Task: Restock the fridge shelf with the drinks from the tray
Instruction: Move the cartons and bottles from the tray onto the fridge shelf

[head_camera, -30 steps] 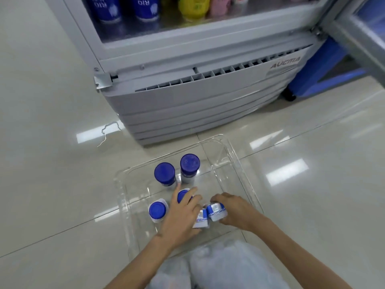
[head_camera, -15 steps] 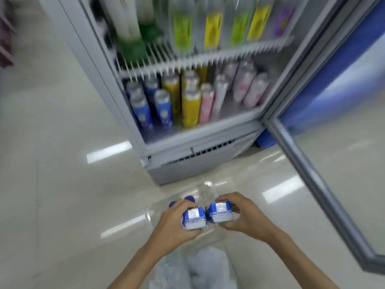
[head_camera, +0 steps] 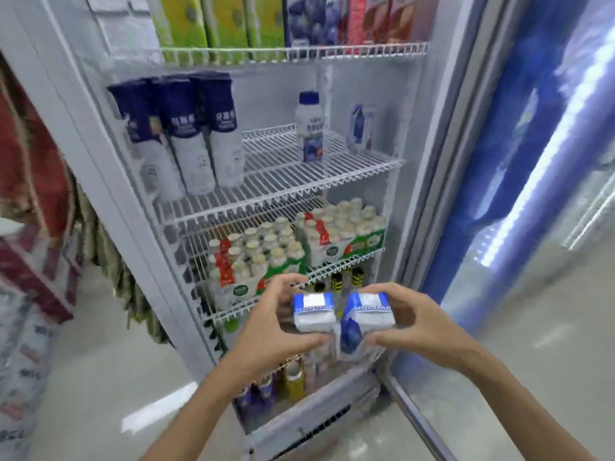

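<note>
My left hand (head_camera: 269, 331) grips a small blue-and-white milk carton (head_camera: 313, 311), held up in front of the open fridge. My right hand (head_camera: 412, 322) grips a second blue-and-white carton (head_camera: 367, 314) beside it; the two cartons nearly touch. A wire shelf (head_camera: 283, 181) higher up holds three tall white bottles with dark blue caps (head_camera: 196, 134) at the left, one white bottle with a blue cap (head_camera: 310, 126) and a matching carton (head_camera: 359, 128) at the back right. The tray is out of view.
The fridge's glass door (head_camera: 519, 201) stands open at the right. Lower shelves hold packs of small bottles (head_camera: 263, 257) and cans (head_camera: 289, 380); the top shelf holds tall cartons (head_camera: 233, 21). Red shop shelving (head_camera: 30, 181) stands at the left.
Both hands lifted a carton each out of the tray and rose to mid-fridge height. My view swung up from the floor to the shelves.
</note>
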